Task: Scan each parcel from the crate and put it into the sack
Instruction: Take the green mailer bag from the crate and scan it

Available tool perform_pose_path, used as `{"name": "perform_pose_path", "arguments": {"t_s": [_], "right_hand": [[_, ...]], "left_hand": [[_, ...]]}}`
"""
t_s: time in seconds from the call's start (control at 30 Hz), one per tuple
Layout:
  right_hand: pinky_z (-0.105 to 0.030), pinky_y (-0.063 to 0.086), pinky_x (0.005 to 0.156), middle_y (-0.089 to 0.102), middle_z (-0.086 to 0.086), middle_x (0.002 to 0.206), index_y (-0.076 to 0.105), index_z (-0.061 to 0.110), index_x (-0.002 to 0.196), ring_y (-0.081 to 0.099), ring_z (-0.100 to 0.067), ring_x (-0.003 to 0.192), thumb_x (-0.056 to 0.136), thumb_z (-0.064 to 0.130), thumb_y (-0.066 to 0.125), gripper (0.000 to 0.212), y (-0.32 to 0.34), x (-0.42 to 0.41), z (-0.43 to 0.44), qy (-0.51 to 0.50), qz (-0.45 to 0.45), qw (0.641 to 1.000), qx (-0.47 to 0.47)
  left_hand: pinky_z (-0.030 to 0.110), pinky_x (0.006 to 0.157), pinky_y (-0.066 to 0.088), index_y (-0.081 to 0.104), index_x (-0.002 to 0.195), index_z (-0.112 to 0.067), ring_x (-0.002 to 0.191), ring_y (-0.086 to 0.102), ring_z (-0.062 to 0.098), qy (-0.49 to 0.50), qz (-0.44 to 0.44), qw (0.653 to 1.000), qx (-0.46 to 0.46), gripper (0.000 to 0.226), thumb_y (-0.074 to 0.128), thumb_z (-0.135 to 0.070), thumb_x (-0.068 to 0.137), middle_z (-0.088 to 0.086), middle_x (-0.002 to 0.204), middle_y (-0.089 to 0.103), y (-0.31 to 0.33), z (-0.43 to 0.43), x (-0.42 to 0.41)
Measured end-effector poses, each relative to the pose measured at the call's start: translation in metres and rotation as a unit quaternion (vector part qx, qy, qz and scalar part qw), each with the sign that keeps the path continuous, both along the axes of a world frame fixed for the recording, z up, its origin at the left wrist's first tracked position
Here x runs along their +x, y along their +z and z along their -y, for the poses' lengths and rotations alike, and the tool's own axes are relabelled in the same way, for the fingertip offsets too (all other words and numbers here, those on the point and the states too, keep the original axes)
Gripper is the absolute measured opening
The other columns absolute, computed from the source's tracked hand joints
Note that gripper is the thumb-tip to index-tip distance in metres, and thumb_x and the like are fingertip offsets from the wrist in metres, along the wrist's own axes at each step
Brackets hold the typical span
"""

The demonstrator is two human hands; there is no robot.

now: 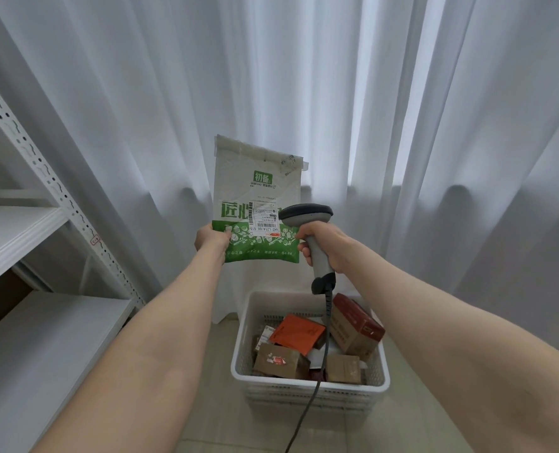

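My left hand grips the lower left corner of a white and green parcel bag, held upright in front of the curtain. A white shipping label with a barcode faces me. My right hand grips the handle of a grey barcode scanner, whose head points at the label and covers its right edge. Below, a white plastic crate on the floor holds several parcels: brown boxes, an orange pouch, a red-topped carton. No sack is in view.
A white metal shelving unit stands at the left, its shelves near my left arm. White curtains hang behind the crate. The scanner's cable hangs down across the crate to the tiled floor.
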State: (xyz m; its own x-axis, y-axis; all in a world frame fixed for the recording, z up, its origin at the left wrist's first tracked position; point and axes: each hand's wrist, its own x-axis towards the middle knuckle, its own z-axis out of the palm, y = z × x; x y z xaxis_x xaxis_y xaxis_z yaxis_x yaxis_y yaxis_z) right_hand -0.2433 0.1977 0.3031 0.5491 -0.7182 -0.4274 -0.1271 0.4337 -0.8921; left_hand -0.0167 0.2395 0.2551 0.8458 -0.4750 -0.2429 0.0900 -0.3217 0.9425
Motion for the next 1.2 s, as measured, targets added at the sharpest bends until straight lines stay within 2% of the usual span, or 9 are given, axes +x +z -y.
{"name": "perform_pose_path", "arguments": {"t_s": [0.27, 0.43, 0.57, 0.7, 0.9, 1.0, 1.07, 1.13, 1.2], "right_hand": [[-0.02, 0.047, 0.044, 0.062, -0.008, 0.06, 0.057, 0.003, 0.099, 0.053, -0.011, 0.042, 0.088, 0.004, 0.059, 0.011, -0.026, 0.012, -0.007, -0.066, 0.012, 0.997, 0.04], [-0.027, 0.049, 0.049, 0.056, -0.011, 0.077, 0.051, 0.008, 0.088, 0.053, -0.017, 0.055, 0.086, 0.004, 0.062, 0.013, -0.05, 0.022, -0.019, -0.161, -0.021, 0.986, 0.049], [-0.028, 0.054, 0.054, 0.063, -0.016, 0.097, 0.047, 0.012, 0.091, 0.064, -0.022, 0.064, 0.087, 0.003, 0.063, 0.018, -0.067, 0.027, -0.04, -0.142, 0.001, 0.986, 0.088], [-0.034, 0.057, 0.068, 0.065, -0.02, 0.094, 0.051, 0.006, 0.105, 0.066, -0.026, 0.065, 0.086, 0.003, 0.065, 0.024, -0.079, 0.032, -0.084, -0.093, 0.024, 0.986, 0.135], [-0.029, 0.053, 0.053, 0.064, -0.014, 0.083, 0.054, 0.004, 0.112, 0.059, -0.022, 0.058, 0.083, 0.001, 0.067, 0.032, -0.093, 0.014, -0.17, -0.033, 0.007, 0.993, 0.116], [-0.029, 0.051, 0.051, 0.063, -0.014, 0.084, 0.053, 0.004, 0.114, 0.058, -0.022, 0.057, 0.082, 0.003, 0.068, 0.036, -0.093, 0.01, -0.219, 0.014, -0.015, 0.995, 0.1], [-0.032, 0.052, 0.056, 0.063, -0.018, 0.095, 0.051, 0.003, 0.119, 0.058, -0.024, 0.062, 0.081, 0.004, 0.069, 0.043, -0.093, 0.012, -0.243, 0.045, -0.013, 0.995, 0.088], [-0.038, 0.055, 0.067, 0.063, -0.021, 0.108, 0.048, 0.004, 0.122, 0.061, -0.03, 0.074, 0.08, 0.005, 0.07, 0.047, -0.091, 0.016, -0.274, 0.083, -0.013, 0.993, 0.088], [-0.04, 0.055, 0.069, 0.062, -0.021, 0.107, 0.047, 0.005, 0.121, 0.061, -0.032, 0.081, 0.081, 0.005, 0.07, 0.046, -0.088, 0.023, -0.307, 0.114, -0.009, 0.989, 0.096]], "left_hand": [[0.03, 0.074, 0.053, 0.065, 0.1, -0.018, 0.084, 0.062, 0.022, -0.01, -0.013, 1.0, 0.0, 0.012, 0.064, -0.011, 0.09, 0.004, 0.1, 0.066, -0.013, -0.012, 0.011], [0.032, 0.082, 0.053, 0.065, 0.111, -0.014, 0.095, 0.063, 0.025, -0.019, -0.014, 1.0, 0.018, 0.02, 0.063, -0.014, 0.091, 0.006, 0.107, 0.067, -0.029, -0.044, 0.022], [0.037, 0.093, 0.052, 0.064, 0.115, -0.01, 0.103, 0.063, 0.027, -0.022, -0.007, 1.0, 0.013, 0.024, 0.063, -0.014, 0.091, 0.01, 0.114, 0.067, -0.038, -0.089, 0.023], [0.018, 0.056, 0.051, 0.062, 0.113, -0.009, 0.074, 0.063, 0.011, -0.043, -0.033, 0.998, -0.012, 0.023, 0.064, -0.016, 0.091, 0.003, 0.1, 0.065, -0.031, -0.154, 0.002], [0.023, 0.045, 0.054, 0.064, 0.092, -0.009, 0.056, 0.07, 0.016, -0.029, -0.128, 0.991, -0.016, 0.017, 0.075, -0.007, 0.079, 0.003, 0.067, 0.073, -0.007, -0.279, -0.05], [0.029, 0.056, 0.057, 0.065, 0.102, -0.006, 0.071, 0.07, 0.022, 0.001, -0.128, 0.992, -0.006, 0.024, 0.072, 0.001, 0.08, 0.009, 0.09, 0.073, -0.003, -0.339, -0.07], [0.033, 0.068, 0.055, 0.063, 0.109, -0.006, 0.084, 0.067, 0.026, 0.05, -0.11, 0.993, 0.003, 0.032, 0.069, 0.006, 0.08, 0.013, 0.104, 0.068, -0.006, -0.368, -0.076], [0.034, 0.073, 0.053, 0.062, 0.115, -0.005, 0.088, 0.065, 0.026, 0.111, -0.089, 0.99, 0.014, 0.037, 0.066, 0.009, 0.081, 0.014, 0.109, 0.067, -0.006, -0.407, -0.082], [0.035, 0.075, 0.052, 0.062, 0.116, -0.004, 0.09, 0.064, 0.028, 0.156, -0.077, 0.984, 0.034, 0.038, 0.063, 0.011, 0.081, 0.016, 0.111, 0.067, -0.007, -0.444, -0.085]]}}
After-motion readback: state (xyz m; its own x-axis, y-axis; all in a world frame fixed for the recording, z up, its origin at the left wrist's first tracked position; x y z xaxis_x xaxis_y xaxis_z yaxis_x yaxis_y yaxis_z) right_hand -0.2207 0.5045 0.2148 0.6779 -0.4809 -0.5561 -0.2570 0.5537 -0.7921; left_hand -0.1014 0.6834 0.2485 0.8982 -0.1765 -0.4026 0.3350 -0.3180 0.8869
